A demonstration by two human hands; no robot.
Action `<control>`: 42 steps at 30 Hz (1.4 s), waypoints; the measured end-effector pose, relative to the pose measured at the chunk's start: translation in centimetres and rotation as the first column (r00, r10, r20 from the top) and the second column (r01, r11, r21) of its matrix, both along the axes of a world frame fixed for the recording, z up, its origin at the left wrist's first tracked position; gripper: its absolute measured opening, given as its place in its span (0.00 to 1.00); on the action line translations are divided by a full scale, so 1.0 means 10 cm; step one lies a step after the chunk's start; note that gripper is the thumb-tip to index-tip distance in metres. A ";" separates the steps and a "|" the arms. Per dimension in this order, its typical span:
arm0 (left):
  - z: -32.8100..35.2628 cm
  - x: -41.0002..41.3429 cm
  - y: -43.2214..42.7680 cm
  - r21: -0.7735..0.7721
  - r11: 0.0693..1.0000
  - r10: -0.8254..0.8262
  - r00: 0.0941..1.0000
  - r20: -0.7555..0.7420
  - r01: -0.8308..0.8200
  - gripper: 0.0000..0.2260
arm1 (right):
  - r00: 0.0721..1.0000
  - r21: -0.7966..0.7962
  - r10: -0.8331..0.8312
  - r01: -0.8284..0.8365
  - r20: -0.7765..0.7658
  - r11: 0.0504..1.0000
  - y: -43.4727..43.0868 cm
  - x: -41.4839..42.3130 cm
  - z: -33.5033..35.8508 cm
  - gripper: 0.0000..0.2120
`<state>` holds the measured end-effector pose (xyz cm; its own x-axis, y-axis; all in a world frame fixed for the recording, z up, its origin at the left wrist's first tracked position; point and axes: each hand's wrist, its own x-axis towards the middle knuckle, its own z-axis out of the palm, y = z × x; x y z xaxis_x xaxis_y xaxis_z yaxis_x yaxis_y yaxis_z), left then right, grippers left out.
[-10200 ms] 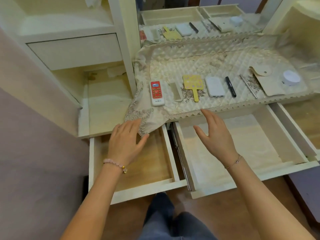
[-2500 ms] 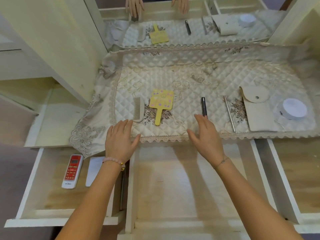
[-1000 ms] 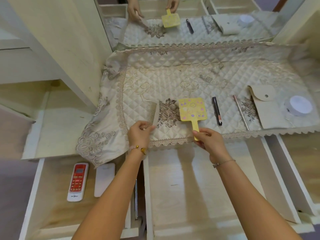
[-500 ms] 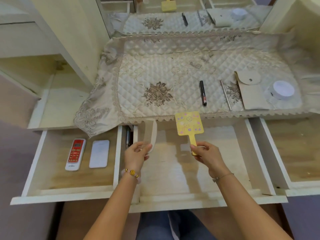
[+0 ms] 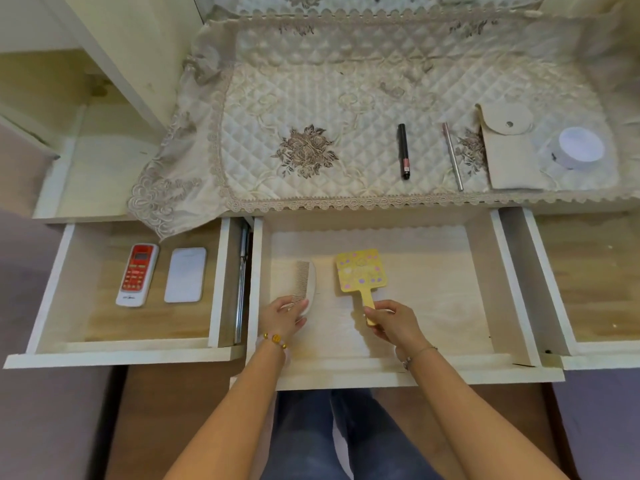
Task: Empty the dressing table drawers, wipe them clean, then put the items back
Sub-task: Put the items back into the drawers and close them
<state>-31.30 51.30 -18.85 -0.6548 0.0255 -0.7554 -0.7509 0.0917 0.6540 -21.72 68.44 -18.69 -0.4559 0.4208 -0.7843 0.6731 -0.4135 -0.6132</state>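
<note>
In the open pale wooden middle drawer (image 5: 433, 289), the left hand (image 5: 282, 317) has its fingers curled round a cream plastic comb (image 5: 306, 282). The right hand (image 5: 393, 323) has its fingers pinching the handle of a yellow dotted hand mirror (image 5: 359, 271). A red-and-white remote control (image 5: 136, 275) and a flat white rectangular case (image 5: 186, 279) lie in the left drawer (image 5: 52, 282).

I can read no word or number anywhere here. The red and white remote (image 5: 137, 274) in the left drawer (image 5: 117, 355) carries a dark mark at its near end and print on its buttons, all too small to make out. The yellow hand mirror (image 5: 360, 271) held in my right hand (image 5: 391, 323) shows only pale shapes and dots that I cannot read as letters, and the comb (image 5: 304, 282) gripped in my left hand (image 5: 282, 318) is plain.
</note>
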 end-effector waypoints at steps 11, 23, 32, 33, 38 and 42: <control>-0.35 -0.10 0.03 -0.087 0.996 0.021 0.995 0.099 -0.013 0.10 | 0.997 0.013 0.037 -0.038 0.063 0.999 -0.12 -0.18 -0.26 0.03; -0.52 -0.04 -0.01 -0.423 0.875 -0.253 0.967 0.014 0.235 0.05 | 0.935 0.276 0.263 -0.325 0.238 0.905 -0.18 -0.12 -0.43 0.10; -0.35 0.03 0.00 -0.562 0.732 -0.466 0.885 -0.002 0.385 0.14 | 0.928 0.294 0.289 -0.351 0.235 0.889 -0.13 -0.02 -0.41 0.10; -0.30 0.04 0.00 -0.577 0.713 -0.500 0.866 -0.021 0.398 0.15 | 0.933 0.312 0.285 -0.344 0.221 0.885 -0.11 -0.01 -0.38 0.10; 0.06 0.03 -0.02 -0.668 0.608 -0.724 0.645 -0.245 0.429 0.17 | 0.935 0.509 0.339 -0.341 0.101 0.790 0.10 0.00 -0.05 0.14; 0.37 -0.09 -0.08 -0.797 0.497 -0.846 0.396 -0.357 0.344 0.18 | 0.876 0.737 0.476 -0.374 0.080 0.563 0.35 0.02 0.30 0.21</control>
<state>-32.19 50.54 -15.17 -0.8936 0.4212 -0.1552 0.2912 0.8071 0.5137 -21.51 71.89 -15.72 -0.7960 0.5499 -0.2530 0.5569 0.5013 -0.6622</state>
